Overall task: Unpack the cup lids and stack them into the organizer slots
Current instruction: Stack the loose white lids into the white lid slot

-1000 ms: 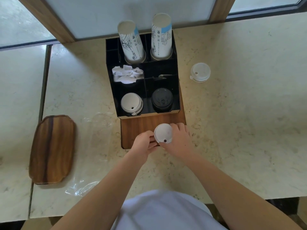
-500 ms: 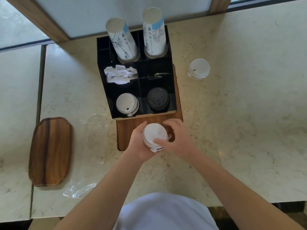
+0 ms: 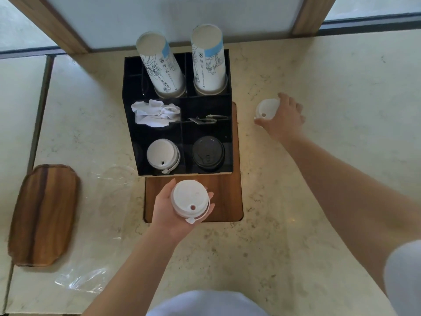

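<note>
My left hand (image 3: 168,210) holds a small stack of white cup lids (image 3: 190,200) in its palm, just in front of the black organizer (image 3: 131,124). White lids (image 3: 160,153) fill the organizer's front left slot, and black lids (image 3: 208,151) fill the front right one. My right hand (image 3: 284,117) reaches out to the right of the organizer and closes its fingers and thumb around another white lid stack (image 3: 266,109) on the counter.
Two sleeves of paper cups (image 3: 164,65) (image 3: 209,60) stand in the organizer's back slots, with crumpled napkins (image 3: 155,114) and stir sticks (image 3: 205,118) in the middle. A wooden board (image 3: 227,197) lies under the organizer. A wooden tray (image 3: 43,215) and clear plastic wrap (image 3: 79,281) lie to the left.
My right hand has let go of the lids held before me and reached out right to the stack on the counter. My left hand keeps its lids, now held alone.
</note>
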Tool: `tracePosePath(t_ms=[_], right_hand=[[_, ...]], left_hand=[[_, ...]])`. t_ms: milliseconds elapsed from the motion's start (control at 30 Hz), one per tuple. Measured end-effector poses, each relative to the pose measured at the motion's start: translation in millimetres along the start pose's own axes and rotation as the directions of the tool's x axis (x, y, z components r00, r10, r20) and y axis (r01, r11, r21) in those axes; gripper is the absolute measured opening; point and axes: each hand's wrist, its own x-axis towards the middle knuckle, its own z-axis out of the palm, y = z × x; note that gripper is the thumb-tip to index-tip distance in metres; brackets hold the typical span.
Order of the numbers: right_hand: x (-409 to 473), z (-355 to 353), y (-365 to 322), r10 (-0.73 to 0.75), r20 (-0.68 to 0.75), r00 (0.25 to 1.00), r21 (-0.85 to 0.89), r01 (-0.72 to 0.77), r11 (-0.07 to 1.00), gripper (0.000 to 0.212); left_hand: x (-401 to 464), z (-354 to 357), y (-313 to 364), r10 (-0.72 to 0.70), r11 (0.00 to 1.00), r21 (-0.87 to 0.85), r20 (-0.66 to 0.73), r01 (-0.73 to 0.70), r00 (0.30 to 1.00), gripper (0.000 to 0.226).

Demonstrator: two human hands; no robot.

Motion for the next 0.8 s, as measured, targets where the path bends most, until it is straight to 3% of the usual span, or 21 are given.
tracePosePath(t_ms=[100, 233, 367, 500, 567, 633, 733, 800], right_hand=[[13, 10, 1, -0.043, 0.098, 0.994, 0.004, 0.042, 0.999, 0.097], [8, 7, 2, -0.050, 0.083, 0.995, 0.065, 0.044, 0.997, 0.094], [-40, -12, -2, 0.073, 0.065, 0.995, 0.446, -0.095, 0.890, 0.107], [-129, -29, -8, 0.154, 0.086, 0.984, 0.652, -0.173, 0.738, 0.114], [-176, -33, -19, 0.066, 0.121, 0.990, 0.688, -0.131, 0.714, 0.104], [-218, -37, -37, -0.116, 0.176, 0.977, 0.698, -0.041, 0.715, 0.092], [-267, -42, -62, -0.351, 0.273, 0.896, 0.677, 0.080, 0.731, 0.092], [-287, -44, -73, -0.414, 0.291, 0.862, 0.626, 0.155, 0.764, 0.094]], left_hand=[[-4, -1, 0, 0.002, 1.000, -0.013, -0.020, -0.002, 1.000, 0.061], [-10, 1, 2, 0.023, 1.000, 0.009, -0.003, -0.023, 1.000, 0.063], [-17, 6, 3, 0.028, 0.999, 0.046, 0.018, -0.028, 0.999, 0.064], [-25, 15, -1, -0.035, 0.990, 0.137, 0.060, 0.026, 0.998, 0.051], [-30, 20, -2, -0.083, 0.977, 0.201, 0.079, 0.066, 0.993, 0.050], [-36, 23, -4, -0.124, 0.963, 0.249, 0.073, 0.102, 0.990, 0.055], [-46, 23, -8, -0.140, 0.945, 0.308, 0.069, 0.112, 0.988, 0.059], [-54, 20, -9, -0.157, 0.930, 0.349, 0.094, 0.115, 0.983, 0.059]])
